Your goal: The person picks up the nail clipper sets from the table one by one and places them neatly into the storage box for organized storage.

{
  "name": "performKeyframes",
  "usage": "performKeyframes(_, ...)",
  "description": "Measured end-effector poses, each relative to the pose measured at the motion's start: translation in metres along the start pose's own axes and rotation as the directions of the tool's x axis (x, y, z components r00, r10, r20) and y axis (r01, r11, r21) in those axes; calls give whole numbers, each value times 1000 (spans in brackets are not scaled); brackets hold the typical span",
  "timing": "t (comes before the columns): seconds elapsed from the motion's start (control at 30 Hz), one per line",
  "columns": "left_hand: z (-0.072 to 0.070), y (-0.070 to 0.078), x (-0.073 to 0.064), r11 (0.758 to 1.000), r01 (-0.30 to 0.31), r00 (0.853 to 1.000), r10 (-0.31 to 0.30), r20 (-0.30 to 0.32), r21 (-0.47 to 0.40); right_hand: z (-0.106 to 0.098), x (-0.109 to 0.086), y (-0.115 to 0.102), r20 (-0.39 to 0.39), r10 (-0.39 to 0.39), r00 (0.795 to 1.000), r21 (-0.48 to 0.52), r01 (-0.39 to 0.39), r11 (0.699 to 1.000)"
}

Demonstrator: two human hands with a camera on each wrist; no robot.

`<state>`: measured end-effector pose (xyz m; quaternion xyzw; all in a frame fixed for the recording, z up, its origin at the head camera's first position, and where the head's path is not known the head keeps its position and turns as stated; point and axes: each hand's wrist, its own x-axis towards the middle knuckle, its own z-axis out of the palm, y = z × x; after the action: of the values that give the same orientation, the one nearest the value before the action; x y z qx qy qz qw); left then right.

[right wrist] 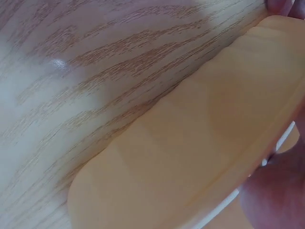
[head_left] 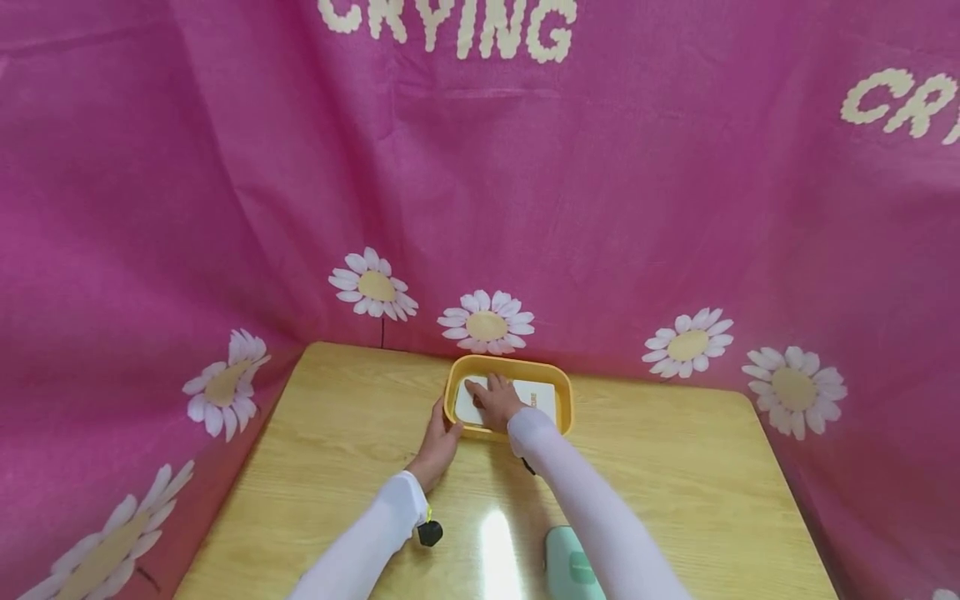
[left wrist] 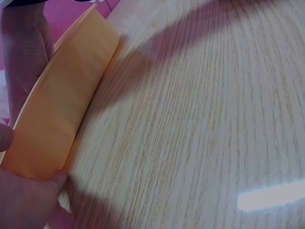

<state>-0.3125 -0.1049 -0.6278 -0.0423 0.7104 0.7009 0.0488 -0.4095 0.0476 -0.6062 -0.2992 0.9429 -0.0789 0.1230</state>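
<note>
A shallow yellow bin [head_left: 566,408] stands near the table's far edge. My left hand [head_left: 437,446] holds its left end, thumb near the front corner; in the left wrist view, fingers [left wrist: 28,198] lie against the yellow wall [left wrist: 66,90]. Reaching over the front rim, my right hand [head_left: 497,403] touches a flat white box [head_left: 467,414] inside with its digits spread. Beside that lies another white piece [head_left: 546,402] with brown lettering, partly behind the hand; whether the two are separate is unclear. In the right wrist view, the right hand's fingers [right wrist: 276,191] are cut off at the frame's edge.
A mint-green case [head_left: 568,562] lies at the table's front, partly under the right forearm. The wooden table [head_left: 690,475] meets a pink curtain [head_left: 600,208] with daisy prints at the back and sides. A black tag [head_left: 430,533] hangs at the left wrist.
</note>
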Motion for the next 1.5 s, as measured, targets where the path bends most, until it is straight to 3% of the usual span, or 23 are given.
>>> performKeyframes(0.27,2,0,-1,1000,-7,1000,7,-17,11,-8,1,3,128,61,990,70,-70,995)
performKeyframes(0.4,6,-2,-3,1000,-21,999,20,-45,-6,-13,-6,5,139,48,989,110,-64,992)
performKeyframes(0.47,7,-2,-4,999,-30,997,29,-66,-17,-14,-9,5,112,32,993,123,-46,991)
performKeyframes(0.63,13,2,-6,997,-39,991,31,-130,-59,-27,-28,7,-53,23,998,206,-12,978)
performKeyframes(0.77,12,1,-9,994,8,985,-27,-172,-109,-33,-44,8,-118,2,993,235,26,972)
performKeyframes(0.93,4,3,-8,991,57,981,-78,-177,-119,-41,-67,10,-184,-8,983,279,60,958)
performKeyframes(1.1,-1,16,-9,998,59,983,-64,-170,-37,-51,-91,12,-253,-15,967,251,81,965)
performKeyframes(1.2,4,21,-14,994,18,986,0,-167,106,-52,-105,13,-269,-40,962,220,101,970)
performKeyframes(1.27,7,24,-19,975,-21,986,56,-156,219,-51,-113,13,-294,-71,953,211,137,968)
performKeyframes(1.37,15,34,-28,942,-95,988,129,-86,322,-51,-128,13,-332,-115,936,203,190,960)
performKeyframes(1.5,26,54,-48,914,-160,987,143,74,373,-49,-153,14,-349,-146,925,183,221,958)
